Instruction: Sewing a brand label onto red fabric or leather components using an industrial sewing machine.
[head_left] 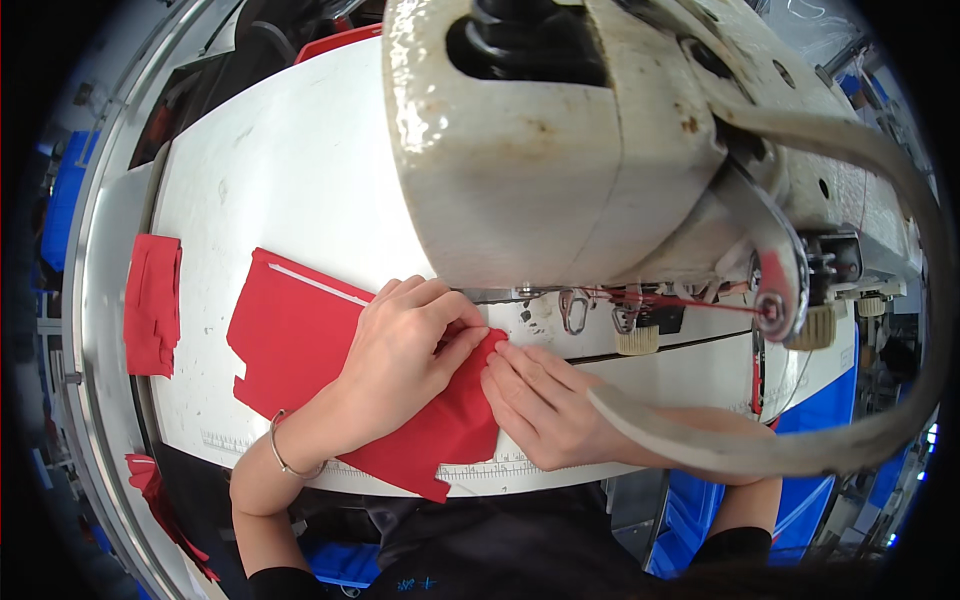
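Observation:
A piece of red fabric (290, 325) lies on the white sewing table, with a thin white strip along its far edge. My left hand (410, 335) rests over its middle, thumb and index finger pinching the cloth near its right corner. From the right, my right hand (545, 405) meets it there, fingertips closed on the same corner. The pinched edge looks gathered or folded between the two hands; its exact fold is hidden by the fingers. Just beyond the hands stands the head of a white sewing machine (510, 180), with red thread (690, 300) running along its lower side.
A folded stack of red fabric (153, 305) lies at the table's left edge, and more red pieces (165, 505) hang below it. A thick grey hose (800, 455) curves round the right side, across my right forearm. Blue bins (690, 515) stand below the table at right.

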